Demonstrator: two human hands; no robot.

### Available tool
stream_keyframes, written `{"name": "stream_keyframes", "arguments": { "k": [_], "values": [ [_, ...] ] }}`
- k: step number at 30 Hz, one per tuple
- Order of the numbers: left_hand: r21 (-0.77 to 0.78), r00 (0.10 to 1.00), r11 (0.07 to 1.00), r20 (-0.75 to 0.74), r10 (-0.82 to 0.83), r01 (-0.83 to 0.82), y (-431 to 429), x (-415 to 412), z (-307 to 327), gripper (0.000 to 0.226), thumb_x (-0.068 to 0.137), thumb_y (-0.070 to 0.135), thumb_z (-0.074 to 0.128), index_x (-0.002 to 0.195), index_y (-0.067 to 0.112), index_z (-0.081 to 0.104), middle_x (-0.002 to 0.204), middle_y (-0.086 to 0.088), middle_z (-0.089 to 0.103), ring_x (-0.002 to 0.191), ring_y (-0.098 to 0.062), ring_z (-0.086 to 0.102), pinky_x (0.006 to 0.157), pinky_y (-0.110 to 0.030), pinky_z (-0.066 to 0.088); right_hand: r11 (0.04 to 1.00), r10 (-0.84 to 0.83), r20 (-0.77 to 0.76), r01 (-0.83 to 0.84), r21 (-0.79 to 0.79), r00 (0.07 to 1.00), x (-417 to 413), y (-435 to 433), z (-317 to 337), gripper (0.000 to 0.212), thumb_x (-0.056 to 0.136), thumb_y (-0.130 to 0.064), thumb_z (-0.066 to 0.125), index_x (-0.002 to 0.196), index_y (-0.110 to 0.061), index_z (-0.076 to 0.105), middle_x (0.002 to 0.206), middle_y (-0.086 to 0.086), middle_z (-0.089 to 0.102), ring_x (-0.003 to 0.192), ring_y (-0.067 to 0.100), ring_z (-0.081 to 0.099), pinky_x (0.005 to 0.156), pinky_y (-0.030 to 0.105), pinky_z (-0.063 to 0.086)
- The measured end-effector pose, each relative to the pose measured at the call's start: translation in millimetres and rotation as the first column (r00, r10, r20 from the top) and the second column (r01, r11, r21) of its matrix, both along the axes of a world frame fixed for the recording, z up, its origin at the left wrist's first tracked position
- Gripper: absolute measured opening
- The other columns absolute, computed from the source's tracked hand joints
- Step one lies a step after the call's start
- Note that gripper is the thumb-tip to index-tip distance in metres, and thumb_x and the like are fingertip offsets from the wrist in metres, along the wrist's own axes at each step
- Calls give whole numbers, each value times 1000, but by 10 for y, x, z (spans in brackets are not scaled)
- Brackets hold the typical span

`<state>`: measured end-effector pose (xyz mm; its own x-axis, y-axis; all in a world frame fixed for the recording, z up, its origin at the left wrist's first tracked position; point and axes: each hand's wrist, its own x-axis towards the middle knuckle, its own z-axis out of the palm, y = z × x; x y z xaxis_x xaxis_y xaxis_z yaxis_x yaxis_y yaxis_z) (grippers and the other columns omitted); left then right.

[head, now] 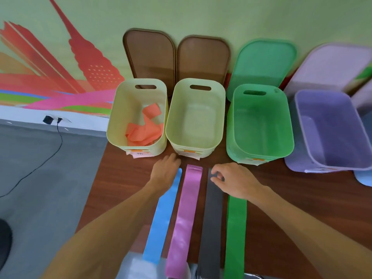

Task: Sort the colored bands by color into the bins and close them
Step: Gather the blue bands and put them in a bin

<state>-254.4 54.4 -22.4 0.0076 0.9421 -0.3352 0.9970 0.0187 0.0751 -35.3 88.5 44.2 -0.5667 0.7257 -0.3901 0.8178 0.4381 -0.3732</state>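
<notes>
Bands: blue band [161, 218], pink band [187, 214], grey band [213, 218] and green band [236, 228], flat strips side by side on the table [120, 178].
Orange bands [145, 127]: crumpled in the leftmost bin [120, 109].
Left hand [165, 172]: fingers straight, at the blue band's far end.
Right hand [231, 180]: pinches the grey band's far end.

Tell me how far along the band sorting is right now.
Done: orange bands lie in the left cream bin. In hand: right hand pinches the top end of the grey band; left hand rests on the blue band. Left: those two, the pink band and the green band lie on the table, three bins look empty, and every lid leans against the wall.
</notes>
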Motion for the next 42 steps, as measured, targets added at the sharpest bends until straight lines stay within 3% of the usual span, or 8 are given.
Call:
{"name": "stream_keyframes", "arguments": {
  "k": [5, 9, 15, 20, 27, 31, 35, 42],
  "values": [
    [160, 990, 977, 2, -144, 142, -114, -157, 231, 26, 96, 27, 47, 114, 21, 63, 119, 0, 52, 112, -22, 48, 89, -33, 35, 991, 8, -70, -17, -134, 997, -193, -64, 62, 19, 90, -36, 57, 104, -25, 65, 96, -7, 70, 84, 11, 63, 75, 30, 51],
    [142, 986, 985, 120, -119, 102, -205, -349, 707, 25, 98, 29, 43, 116, 24, 60, 117, 3, 61, 112, -20, 51, 94, -33, 29, 980, 0, -110, -21, -197, 994, -473, -186, 219, 38, 86, -38, 64, 120, -21, 60, 112, -3, 66, 94, 12, 61, 87, 32, 50],
    [322, 926, 924, 240, -290, 206, -456, -512, 1514, 20, 94, 23, 55, 108, 17, 67, 103, 0, 67, 100, -18, 57, 79, -24, 30, 953, 11, -136, -52, -298, 991, -778, -450, 527, 63, 85, -44, 65, 138, -21, 41, 132, -2, 54, 116, 15, 55, 99, 33, 46],
    [339, 831, 940, 509, -223, 44, -588, -557, 1998, 11, 87, 13, 65, 96, 9, 72, 86, -2, 69, 67, -3, 51, 66, -22, 42, 985, -90, -326, 36, -168, 941, -934, -671, 711, 27, 86, -30, 67, 106, -14, 63, 104, -2, 68, 93, 12, 63, 83, 29, 51],
    [414, 679, 904, 696, -236, -110, -525, -315, 2432, 10, 82, 14, 71, 91, 13, 75, 75, 18, 60, 68, 4, 53, 63, -10, 36, 977, -169, -426, 207, 43, 889, -717, -648, 1209, 15, 89, -20, 62, 95, -7, 67, 95, -1, 68, 70, 2, 55, 61, 10, 38],
    [412, 566, 884, 792, -227, -222, -312, -10, 2587, 14, 85, 10, 67, 95, 18, 71, 82, 0, 67, 73, -13, 59, 68, -27, 51, 923, -279, -501, 372, 94, 819, -263, -504, 1462, 10, 86, -17, 64, 78, -19, 59, 80, -5, 64, 63, -1, 54, 61, 15, 38],
    [374, 472, 886, 855, -215, -274, -101, 503, 2677, 8, 86, 4, 65, 90, 10, 65, 71, -3, 63, 53, -3, 56, 59, -17, 50, 831, -365, -576, 535, 152, 731, 356, -349, 1680, 12, 84, -13, 67, 80, -22, 60, 70, -11, 59, 57, -4, 52, 59, 6, 36],
    [291, 479, 921, 867, -138, -260, 479, 1795, 2678, 9, 84, 13, 70, 91, 10, 66, 71, 2, 63, 48, -1, 57, 49, -20, 47, 714, -415, -621, 661, 230, 665, 1721, 65, 1876, 6, 84, -9, 66, 85, -14, 69, 68, -9, 60, 60, -3, 54, 62, 8, 35]
  ]
}}
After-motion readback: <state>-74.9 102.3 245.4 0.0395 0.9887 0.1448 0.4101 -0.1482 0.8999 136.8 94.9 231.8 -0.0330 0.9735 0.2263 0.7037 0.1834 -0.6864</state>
